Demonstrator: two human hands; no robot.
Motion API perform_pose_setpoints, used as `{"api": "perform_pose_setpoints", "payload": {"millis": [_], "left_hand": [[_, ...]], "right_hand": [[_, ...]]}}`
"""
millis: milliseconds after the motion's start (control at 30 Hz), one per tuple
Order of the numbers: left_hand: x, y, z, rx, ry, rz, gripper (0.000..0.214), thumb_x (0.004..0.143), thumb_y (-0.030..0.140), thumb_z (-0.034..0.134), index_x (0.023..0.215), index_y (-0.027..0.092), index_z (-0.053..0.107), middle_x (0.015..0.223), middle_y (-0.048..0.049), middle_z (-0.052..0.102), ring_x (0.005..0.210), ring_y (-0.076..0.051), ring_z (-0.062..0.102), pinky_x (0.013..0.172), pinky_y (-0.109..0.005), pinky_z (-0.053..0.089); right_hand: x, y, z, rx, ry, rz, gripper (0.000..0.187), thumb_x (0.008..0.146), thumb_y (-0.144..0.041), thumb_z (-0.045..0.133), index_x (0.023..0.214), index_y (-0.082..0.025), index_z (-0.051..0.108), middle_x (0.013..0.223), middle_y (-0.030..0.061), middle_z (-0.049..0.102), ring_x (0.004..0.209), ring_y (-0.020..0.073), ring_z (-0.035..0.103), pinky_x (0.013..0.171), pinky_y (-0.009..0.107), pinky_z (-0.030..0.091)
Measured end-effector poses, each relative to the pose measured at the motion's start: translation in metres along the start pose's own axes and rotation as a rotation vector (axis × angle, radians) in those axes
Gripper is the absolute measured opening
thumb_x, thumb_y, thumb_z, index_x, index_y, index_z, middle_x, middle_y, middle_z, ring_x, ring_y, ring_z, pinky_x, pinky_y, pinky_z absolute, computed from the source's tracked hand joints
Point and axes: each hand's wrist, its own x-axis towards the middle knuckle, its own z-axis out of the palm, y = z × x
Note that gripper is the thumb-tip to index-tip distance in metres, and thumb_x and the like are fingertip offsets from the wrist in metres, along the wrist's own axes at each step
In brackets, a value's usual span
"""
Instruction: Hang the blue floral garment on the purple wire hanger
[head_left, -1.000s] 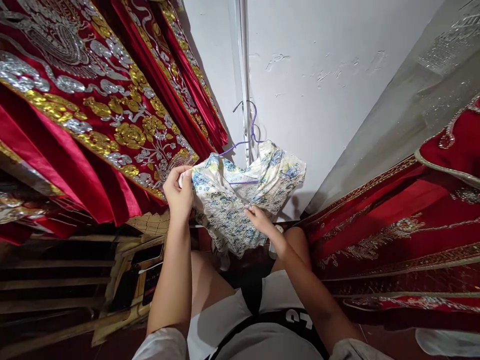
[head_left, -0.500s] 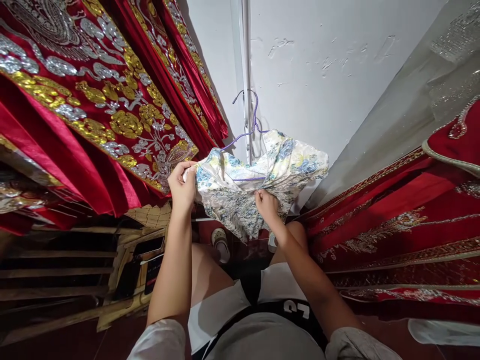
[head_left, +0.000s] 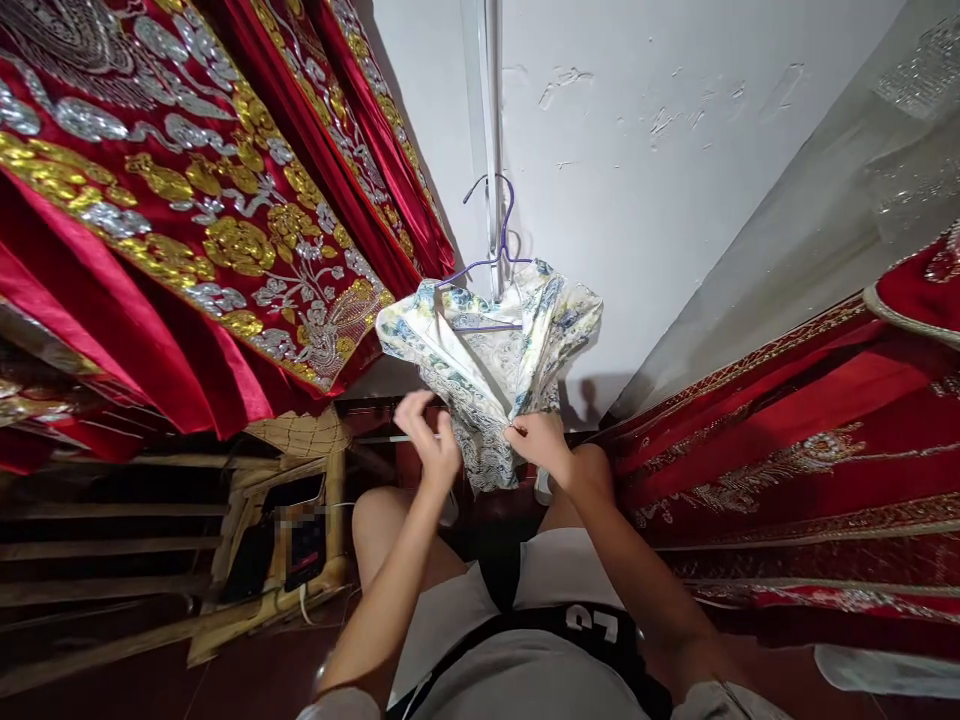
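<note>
A small cream garment with blue and yellow flowers (head_left: pixel 487 350) hangs on a purple wire hanger (head_left: pixel 491 255) in front of a white wall. My right hand (head_left: pixel 541 442) pinches the garment's lower front edge, fingers closed on the cloth. Just left of the hanging hem, my left hand (head_left: pixel 429 436) is raised with its fingers spread, not holding the cloth.
Red garments with gold and silver embroidery (head_left: pixel 187 210) hang close on the left. More red embroidered cloth (head_left: pixel 795 460) lies on the right under a clear cover (head_left: pixel 840 200). A metal pole (head_left: pixel 491 130) runs up the wall. Wooden slats (head_left: pixel 112 520) sit at lower left.
My left hand let go of the garment's left shoulder and dropped toward the hem. The garment fell narrower on the hanger. My right hand moved slightly down, still pinching the cloth.
</note>
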Motion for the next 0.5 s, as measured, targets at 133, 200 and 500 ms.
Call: {"api": "perform_pose_setpoints", "payload": {"millis": [133,200,500], "left_hand": [[-0.057,0.005,0.023,-0.098,-0.302,-0.004,0.028,0.094,0.029,0.058,0.121,0.022,0.056,0.107,-0.0101,0.066,0.1,-0.026,0.065,0.087,-0.04,0.055],[-0.066,0.007,0.032,-0.162,-0.412,-0.089,0.027,0.092,0.025,0.056,0.119,0.02,0.055,0.102,-0.0082,0.067,0.094,-0.023,0.066,0.082,-0.035,0.054],[-0.059,0.012,0.031,-0.264,-0.524,-0.199,0.017,0.098,0.03,0.057,0.086,0.019,0.064,0.08,-0.0037,0.066,0.078,-0.018,0.064,0.074,-0.028,0.049]], "right_hand": [[0.005,-0.008,-0.013,-0.199,-0.163,-0.134,0.031,0.085,-0.027,0.051,0.055,-0.019,0.05,0.052,-0.0006,0.048,0.054,0.0135,0.036,0.058,0.03,0.019],[0.009,-0.01,-0.019,-0.324,-0.208,-0.185,0.029,0.086,-0.025,0.05,0.059,-0.018,0.059,0.057,0.0021,0.058,0.056,0.0148,0.043,0.059,0.03,0.02],[0.035,-0.006,-0.062,-0.543,-0.265,-0.364,0.029,0.093,-0.026,0.052,0.077,-0.014,0.073,0.072,0.0103,0.072,0.061,0.0187,0.053,0.059,0.031,0.023]]}}
